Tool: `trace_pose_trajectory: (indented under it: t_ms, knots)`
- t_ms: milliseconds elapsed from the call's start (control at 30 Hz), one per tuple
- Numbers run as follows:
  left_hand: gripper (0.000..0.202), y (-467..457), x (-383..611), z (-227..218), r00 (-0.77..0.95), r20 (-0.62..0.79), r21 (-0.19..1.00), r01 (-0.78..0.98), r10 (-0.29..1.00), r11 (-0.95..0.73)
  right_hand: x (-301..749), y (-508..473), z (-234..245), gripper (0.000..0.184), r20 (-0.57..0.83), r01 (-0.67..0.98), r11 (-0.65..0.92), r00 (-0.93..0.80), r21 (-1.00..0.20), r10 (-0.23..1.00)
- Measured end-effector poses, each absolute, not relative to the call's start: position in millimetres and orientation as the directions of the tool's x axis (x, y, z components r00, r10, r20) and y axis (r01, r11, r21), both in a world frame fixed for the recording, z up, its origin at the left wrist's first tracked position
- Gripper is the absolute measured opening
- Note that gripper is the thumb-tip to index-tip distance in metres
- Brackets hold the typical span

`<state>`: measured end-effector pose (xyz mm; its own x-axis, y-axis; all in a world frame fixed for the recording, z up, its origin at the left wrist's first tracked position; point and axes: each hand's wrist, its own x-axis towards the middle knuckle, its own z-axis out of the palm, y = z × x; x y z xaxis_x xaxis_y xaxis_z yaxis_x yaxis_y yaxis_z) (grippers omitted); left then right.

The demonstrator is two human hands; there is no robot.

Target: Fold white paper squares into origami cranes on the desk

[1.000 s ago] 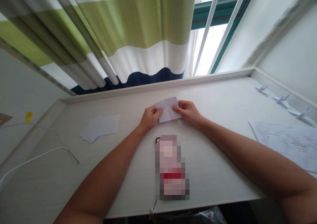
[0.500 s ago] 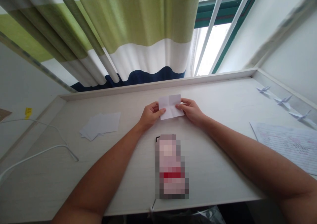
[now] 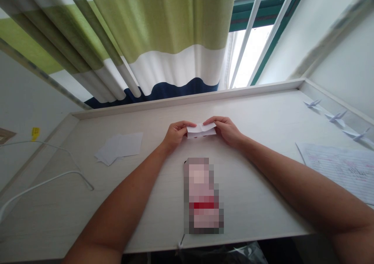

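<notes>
A small white sheet of paper (image 3: 201, 130) is held just above the pale desk (image 3: 152, 170), folded over so that it looks like a narrow strip. My left hand (image 3: 175, 134) pinches its left end between thumb and fingers. My right hand (image 3: 224, 129) pinches its right end, fingers curled over the top edge. Both hands are closed on the paper.
A phone (image 3: 203, 196) lies on the desk below my hands. A small stack of white sheets (image 3: 119, 148) sits to the left, a white cable (image 3: 43, 182) further left. Lined written paper (image 3: 339, 166) and several folded paper cranes (image 3: 336, 117) are at the right. A striped curtain (image 3: 131, 42) hangs behind.
The paper was held open and nearly flat between my hands; its top half has now come down over the lower half, so it shows as a narrow strip. Both hands stayed in place.
</notes>
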<state>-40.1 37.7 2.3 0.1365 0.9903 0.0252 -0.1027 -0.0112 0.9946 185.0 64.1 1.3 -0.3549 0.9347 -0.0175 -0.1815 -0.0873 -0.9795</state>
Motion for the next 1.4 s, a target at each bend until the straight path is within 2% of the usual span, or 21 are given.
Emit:
trace_pose_trajectory:
  t_ms: [100, 267, 400, 533, 867, 1067, 1400]
  knots:
    - [0.022, 38, -42, 5, 0.166, 0.009, 0.99, -0.138, 0.986, 0.014, 185, 63, 4, 0.018, -0.029, -0.146, -0.092, -0.387, -0.985, 0.922]
    - [0.027, 36, -39, 5, 0.116, 0.047, 0.997, -0.061, 0.992, -0.04, 182, 60, 2, 0.031, 0.054, -0.032, 0.046, -0.374, -0.998, 0.926]
    - [0.042, 36, -36, 1, 0.125, 0.079, 0.995, -0.064, 0.989, -0.071, 181, 59, -1, 0.049, 0.04, -0.107, -0.003, -0.394, -0.994, 0.918]
    - [0.05, 37, -39, -1, 0.168, 0.09, 0.995, -0.065, 0.982, -0.08, 183, 60, -2, 0.055, 0.028, -0.092, -0.012, -0.418, -0.996, 0.908]
    - [0.054, 43, -45, -8, 0.223, 0.108, 0.992, -0.084, 0.969, -0.092, 183, 63, -6, 0.04, 0.122, -0.035, 0.118, -0.394, -0.992, 0.911]
    - [0.051, 42, -46, -5, 0.234, 0.107, 0.993, -0.067, 0.966, -0.094, 182, 63, -8, 0.041, 0.113, -0.03, 0.11, -0.375, -0.993, 0.92]
    - [0.054, 38, -43, 3, 0.214, 0.02, 1.0, -0.004, 0.977, -0.02, 181, 60, -5, 0.042, 0.08, -0.012, 0.082, -0.388, -0.997, 0.918]
